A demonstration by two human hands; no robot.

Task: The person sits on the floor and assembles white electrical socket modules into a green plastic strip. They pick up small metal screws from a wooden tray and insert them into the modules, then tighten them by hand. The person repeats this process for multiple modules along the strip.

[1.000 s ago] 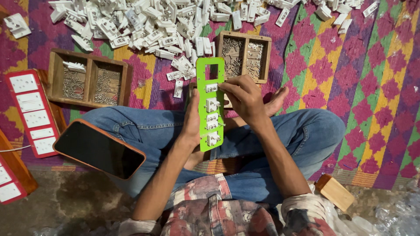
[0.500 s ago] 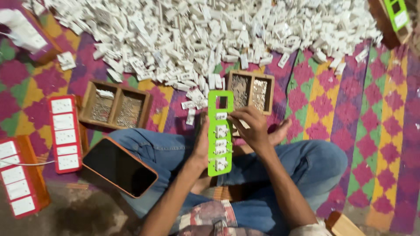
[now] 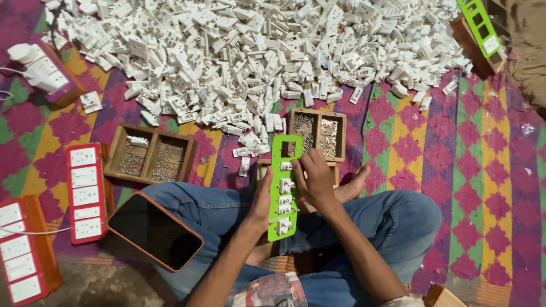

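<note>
Gripping green frame point(image 3: 282, 187) edges, both hands point(image 3: 316, 181)

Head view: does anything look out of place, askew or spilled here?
Yes. A phone lies balanced on the person's left knee, tilted, beside the left hand steadying the green frame. White parts have strayed from the big heap down between the two wooden trays.

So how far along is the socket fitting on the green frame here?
Four white sockets already sit in the green frame. The left hand steadies its edge while the right hand works at the upper slots. The top slot is empty, and a large heap of white parts remains.
</note>
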